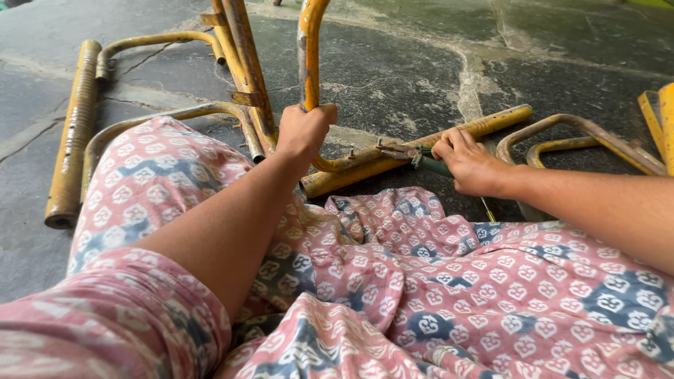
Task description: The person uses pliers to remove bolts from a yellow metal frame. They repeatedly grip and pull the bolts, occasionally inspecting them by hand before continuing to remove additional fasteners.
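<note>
The curved yellow pipe rises from the stone floor before my knees; my left hand is clamped around it. My right hand grips a green-handled tool against the rusty frame tube.

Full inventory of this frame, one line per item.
Curved tube: one, yellow and rusty, upright at centre, gripped by left hand.
Straight tube: one, yellow, lying on floor at centre-right, bolts at its joint.
Pliers: one, green handles, at the joint, under right hand.
Bent frame pieces: several, rusty yellow, right and upper left.
Thick pipe: one, yellow, far left.
Floor: dark stone slabs.
Garment: pink with blue print, over lap.
Left hand: closed round curved tube.
Right hand: on pliers.
</note>
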